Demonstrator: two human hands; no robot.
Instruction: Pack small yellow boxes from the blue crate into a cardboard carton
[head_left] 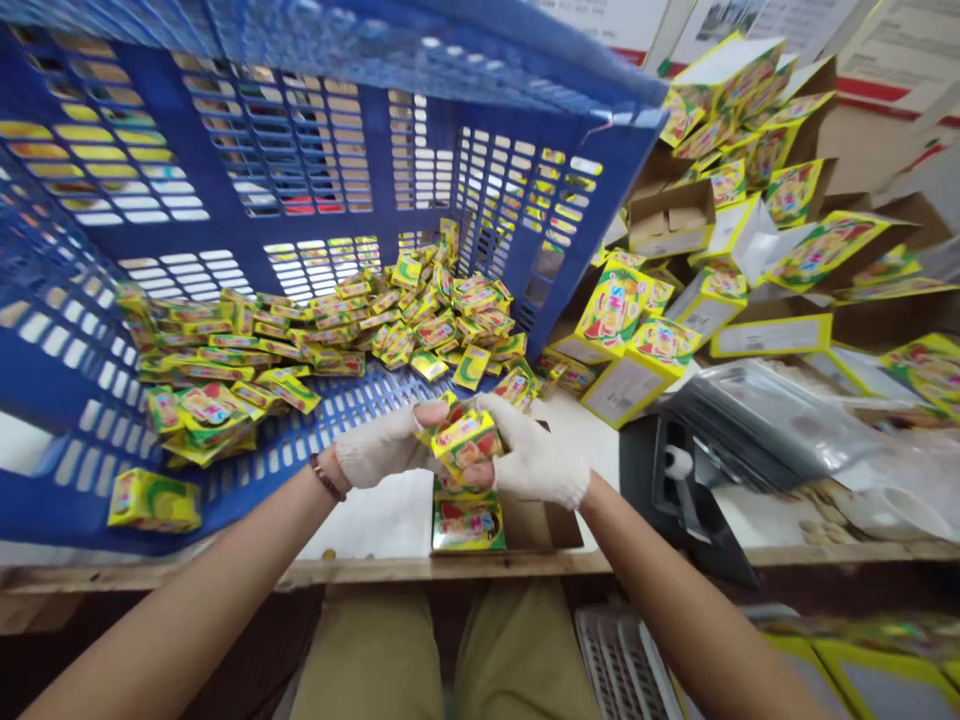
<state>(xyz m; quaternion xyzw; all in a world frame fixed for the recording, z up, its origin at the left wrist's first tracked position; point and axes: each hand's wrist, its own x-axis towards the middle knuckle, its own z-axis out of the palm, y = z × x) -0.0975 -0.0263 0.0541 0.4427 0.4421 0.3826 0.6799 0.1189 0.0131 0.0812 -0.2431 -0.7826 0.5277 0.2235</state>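
a tipped blue crate (315, 150) spills yellow sachets (330, 330) onto the counter (390, 515); over a small open carton (480, 525), gloved left hand (379, 448) and right hand (536, 462) both grip a stack of sachets (466, 440)

A tipped crate (315, 160) lies on the worktop (390, 520), sachets (330, 330) heaped inside. An open carton (517, 525) stands before it; piled boxes (720, 200) lie to the right.
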